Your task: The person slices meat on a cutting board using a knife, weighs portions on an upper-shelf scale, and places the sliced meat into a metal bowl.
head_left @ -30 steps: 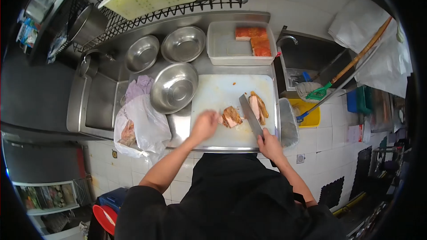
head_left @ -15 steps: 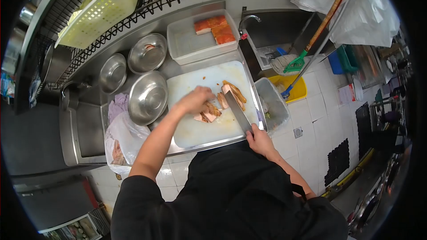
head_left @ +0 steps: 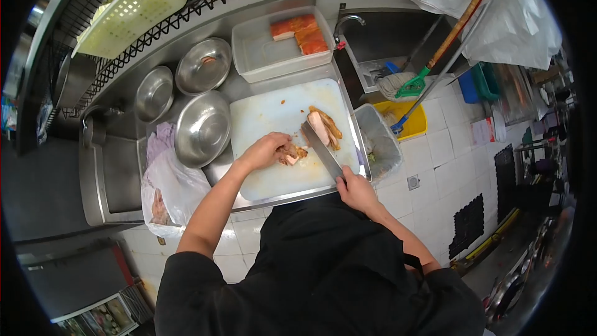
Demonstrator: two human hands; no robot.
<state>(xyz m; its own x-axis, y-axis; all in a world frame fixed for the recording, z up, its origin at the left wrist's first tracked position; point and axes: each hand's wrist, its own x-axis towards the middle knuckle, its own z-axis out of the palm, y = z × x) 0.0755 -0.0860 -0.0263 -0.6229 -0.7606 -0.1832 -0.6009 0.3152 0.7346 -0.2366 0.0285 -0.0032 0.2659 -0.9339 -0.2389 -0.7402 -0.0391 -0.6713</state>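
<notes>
the left hand [head_left: 266, 149] is in the middle of the frame, low over the white board [head_left: 267, 106]. its grip is partly closed, with the fingers curled down on the small meat bits [head_left: 292, 155]. i cannot tell if it is squeezing them or just touching them.

the right hand [head_left: 356, 188] is a bit lower and more to the right. its grip is closed around the handle end of a big knife [head_left: 323, 150]. the blade slants up and to the left, between the small meat bits and a longer piece of meat [head_left: 324, 128]. that piece lies near the right side of the board and has a pale side and a brown side. i cannot tell if the blade touches it.

the board sits on the shiny metal tabletop [head_left: 236, 84]. behind it, near the top middle, is a see-through box [head_left: 252, 50] with red-orange meat [head_left: 301, 32] inside. three round metal bowls [head_left: 203, 129] are to the left of the board. a purple cloth [head_left: 161, 140] and a white plastic bag [head_left: 180, 183] are farther left and lower. a clear bin [head_left: 378, 146] is just beside the right edge of the tabletop.
</notes>
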